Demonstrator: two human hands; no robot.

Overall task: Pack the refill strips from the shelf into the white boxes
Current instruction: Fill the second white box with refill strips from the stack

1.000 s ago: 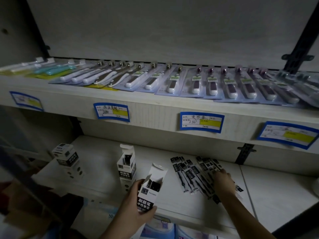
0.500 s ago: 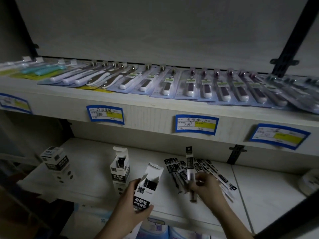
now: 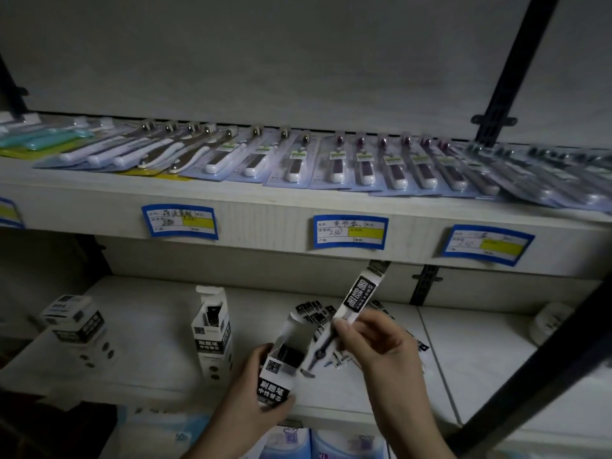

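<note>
- White-and-black carton, head view: the open white box (image 3: 277, 369) sits at 6 o'clock, tilted, flap up; dark contents show inside its mouth.
- L hand (image 3: 246, 395) grips that box round its lower half, thumb on the front face, fingers curled behind.
- R hand (image 3: 381, 342), at 5 o'clock, pinches one refill strip (image 3: 344, 321) between thumb and fingertips (image 3: 341, 326); grip narrow, on the strip's middle.
- The strip is slanted, header card pointing to 1 o'clock, lower end just beside the box mouth; whether it touches the rim cannot be told (blur).
- Loose refill strips (image 3: 314, 313) lie fanned on the lower shelf (image 3: 155, 352) behind the hands, partly hidden by the R hand.
- Second open box (image 3: 212, 336) stands upright on the shelf, at 9 o'clock from the held box, near but apart.
- Closed boxes (image 3: 77, 326) stacked farther out toward 9 o'clock, well apart from the hands.
- Upper shelf (image 3: 265, 207), at 12 o'clock: row of blister-packed toothbrushes (image 3: 298, 160), overlapping across its width.
- Blue-bordered price labels (image 3: 350, 231) w/ yellow patches on the upper shelf's front edge; handwriting too small to read.
- Black upright (image 3: 506, 81) at 1 o'clock, w/ bracket.
</note>
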